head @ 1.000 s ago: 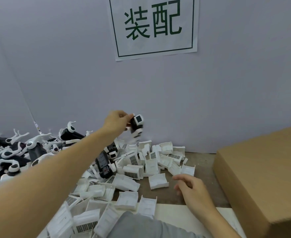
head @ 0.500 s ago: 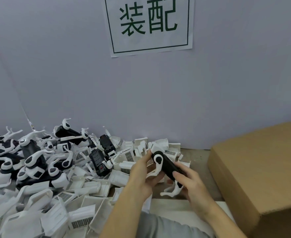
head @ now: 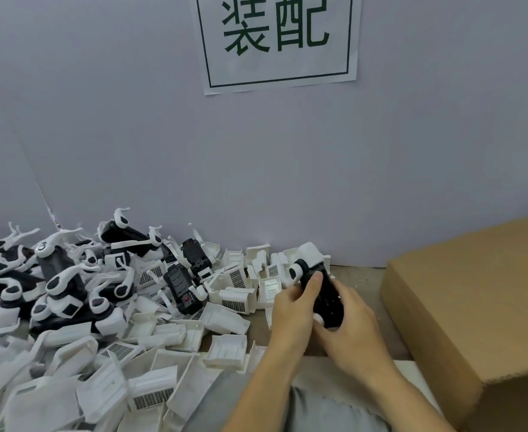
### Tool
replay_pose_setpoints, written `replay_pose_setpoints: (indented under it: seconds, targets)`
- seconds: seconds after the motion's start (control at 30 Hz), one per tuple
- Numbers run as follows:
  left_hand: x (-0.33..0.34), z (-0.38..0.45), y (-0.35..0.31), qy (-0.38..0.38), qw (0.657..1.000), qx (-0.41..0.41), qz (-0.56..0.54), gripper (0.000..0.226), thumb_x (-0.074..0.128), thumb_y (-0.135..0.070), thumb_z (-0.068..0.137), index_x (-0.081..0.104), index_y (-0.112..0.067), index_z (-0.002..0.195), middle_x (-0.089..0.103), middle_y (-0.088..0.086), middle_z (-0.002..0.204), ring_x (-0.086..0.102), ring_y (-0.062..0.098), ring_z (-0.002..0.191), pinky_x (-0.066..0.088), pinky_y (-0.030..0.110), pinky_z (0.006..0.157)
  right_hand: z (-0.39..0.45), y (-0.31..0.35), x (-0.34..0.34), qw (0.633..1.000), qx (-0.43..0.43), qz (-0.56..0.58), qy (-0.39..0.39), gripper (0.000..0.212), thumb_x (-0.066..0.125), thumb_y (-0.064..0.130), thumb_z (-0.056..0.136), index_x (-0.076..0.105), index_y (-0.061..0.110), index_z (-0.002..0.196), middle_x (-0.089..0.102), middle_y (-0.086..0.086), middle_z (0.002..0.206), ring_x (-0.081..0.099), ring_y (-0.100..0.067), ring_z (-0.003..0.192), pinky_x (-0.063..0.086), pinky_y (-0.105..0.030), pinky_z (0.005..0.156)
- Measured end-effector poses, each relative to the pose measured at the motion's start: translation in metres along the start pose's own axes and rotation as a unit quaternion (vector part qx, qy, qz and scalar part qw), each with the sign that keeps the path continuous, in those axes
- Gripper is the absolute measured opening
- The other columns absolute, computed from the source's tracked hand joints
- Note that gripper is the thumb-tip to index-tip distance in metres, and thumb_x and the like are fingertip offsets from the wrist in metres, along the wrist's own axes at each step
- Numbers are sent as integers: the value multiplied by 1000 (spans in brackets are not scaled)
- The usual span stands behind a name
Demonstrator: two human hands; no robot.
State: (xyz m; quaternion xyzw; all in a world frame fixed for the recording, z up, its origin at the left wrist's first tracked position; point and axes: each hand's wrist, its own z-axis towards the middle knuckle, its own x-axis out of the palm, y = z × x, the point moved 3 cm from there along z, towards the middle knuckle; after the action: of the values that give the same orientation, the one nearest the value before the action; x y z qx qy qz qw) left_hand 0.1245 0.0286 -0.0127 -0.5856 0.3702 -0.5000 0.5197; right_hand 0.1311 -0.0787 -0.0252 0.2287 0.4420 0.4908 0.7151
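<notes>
A black plastic part with a white round end (head: 322, 291) is held upright over the table, a white cover piece capping its top. My left hand (head: 294, 310) grips it from the left, thumb lying across its black face. My right hand (head: 350, 325) cups it from the right and below, fingers curled round its lower end. Loose white covers with barcode labels (head: 234, 294) lie heaped just left of my hands.
A big pile of black-and-white assembled parts (head: 63, 275) fills the left of the table. A brown cardboard box (head: 474, 307) stands at the right, close to my right hand. A grey wall with a paper sign (head: 278, 42) stands behind. Bare brown tabletop (head: 362, 279) shows between hands and box.
My left hand came back from the far pile, where it held a black-and-white part, and joined my right hand. Both now hold one black part, turned more upright and capped with a white cover.
</notes>
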Motion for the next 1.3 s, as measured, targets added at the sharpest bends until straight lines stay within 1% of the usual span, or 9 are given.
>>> replay_pose_setpoints:
  seconds: [0.2,0.37,0.5,0.67,0.8,0.93,1.03,1.17,1.3]
  targets:
    - [-5,1,0,-58,997,31,-31,25,62,-34,99,76,-15,95,79,0,86,75,14,86,57,23,73,1,-5,3,994,58,-86,26,55,72,46,78,55,32,129,64,15,116,60,-10,110,53,-34,89]
    - [-2,4,4,-30,998,46,-15,19,67,-33,95,74,-16,98,79,2,91,75,15,91,58,28,81,0,-4,-1,994,83,-64,20,32,75,49,66,63,34,92,70,18,81,65,2,75,48,-15,58]
    - [2,6,10,-27,996,67,52,16,69,-30,94,72,-17,102,78,1,95,73,13,93,58,35,89,1,-4,-7,988,114,-97,23,30,73,44,63,63,30,87,71,10,74,67,-11,72,56,-33,65]
    - [1,5,9,-32,992,103,72,10,70,-32,93,72,-22,96,77,0,92,72,9,88,57,29,82,-2,-4,-4,992,111,-32,57,21,77,31,69,69,24,87,73,14,73,68,-1,69,52,-17,56]
    - [-3,5,5,-53,987,137,65,5,69,-30,94,71,-26,97,76,-2,92,72,13,91,58,37,86,-3,-1,0,994,56,49,76,37,67,15,88,65,37,117,70,31,103,62,13,102,44,-3,80]
    - [-2,3,0,-23,977,191,97,20,69,-14,93,69,-32,100,76,-12,96,70,6,96,55,31,90,0,-4,-6,987,49,150,-4,49,55,12,94,52,18,142,62,9,132,53,-7,129,45,-27,105]
    - [5,1,5,34,950,233,206,26,62,-7,92,69,-25,109,74,-10,104,68,7,101,54,34,92,-1,0,-10,968,19,246,-33,43,60,23,84,59,21,127,70,4,117,64,-9,113,53,-24,90]
    - [10,0,11,79,895,269,348,27,55,-10,93,64,-18,117,68,-3,111,62,15,104,52,39,90,5,-5,-12,950,88,274,-122,38,83,24,80,61,12,109,70,-5,97,69,-3,84,52,-14,69]
    - [10,-5,9,100,882,281,365,37,58,-10,89,61,-21,124,66,-4,117,58,15,109,49,31,91,9,-11,-16,942,122,253,-182,31,86,24,75,68,9,96,72,4,75,68,1,66,48,-9,55]
